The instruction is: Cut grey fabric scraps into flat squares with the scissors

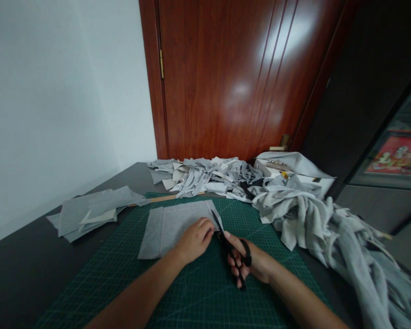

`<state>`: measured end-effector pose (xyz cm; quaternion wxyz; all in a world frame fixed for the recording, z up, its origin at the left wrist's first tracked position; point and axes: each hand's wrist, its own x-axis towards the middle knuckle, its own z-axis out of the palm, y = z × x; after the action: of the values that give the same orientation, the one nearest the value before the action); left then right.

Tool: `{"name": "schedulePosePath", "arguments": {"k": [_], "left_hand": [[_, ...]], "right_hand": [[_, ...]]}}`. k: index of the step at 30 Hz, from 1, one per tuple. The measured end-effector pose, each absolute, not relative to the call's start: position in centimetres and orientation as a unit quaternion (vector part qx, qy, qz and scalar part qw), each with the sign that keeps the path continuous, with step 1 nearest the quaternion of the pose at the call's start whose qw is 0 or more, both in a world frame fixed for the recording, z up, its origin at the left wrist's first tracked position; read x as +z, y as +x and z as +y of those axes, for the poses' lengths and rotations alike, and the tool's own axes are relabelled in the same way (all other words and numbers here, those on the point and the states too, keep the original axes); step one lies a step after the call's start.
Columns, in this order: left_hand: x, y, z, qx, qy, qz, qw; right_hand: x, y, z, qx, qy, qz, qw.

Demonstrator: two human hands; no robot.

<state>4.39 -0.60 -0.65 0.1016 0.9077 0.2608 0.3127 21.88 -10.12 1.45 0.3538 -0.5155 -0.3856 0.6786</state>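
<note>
Left hand (196, 238) is curled tight pinching the grey cloth (167, 228), right hand (255, 261) wrapped round the scissors (225, 241), so if the cloth slips those nearby fingertips could get nicked.

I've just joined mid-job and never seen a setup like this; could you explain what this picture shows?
There is no machine here: these are a person's two bare hands, seen by one head-worn camera looking forward and down. The left hand touches a piece of gray fabric on a green cutting mat. The right hand holds black scissors, their blades at the fabric's right side. Flat fabric pieces lie to the left, a heap of scraps at the back, and crumpled gray cloth to the right.
</note>
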Motion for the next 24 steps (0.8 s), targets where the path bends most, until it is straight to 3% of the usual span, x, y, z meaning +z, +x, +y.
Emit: {"name": "schedulePosePath", "arguments": {"k": [24], "left_hand": [[-0.71,4.36,-0.57,0.317,0.907,0.254,0.109]], "right_hand": [[1.24,21.27,-10.34,0.62,-0.523,-0.415,0.412]]}}
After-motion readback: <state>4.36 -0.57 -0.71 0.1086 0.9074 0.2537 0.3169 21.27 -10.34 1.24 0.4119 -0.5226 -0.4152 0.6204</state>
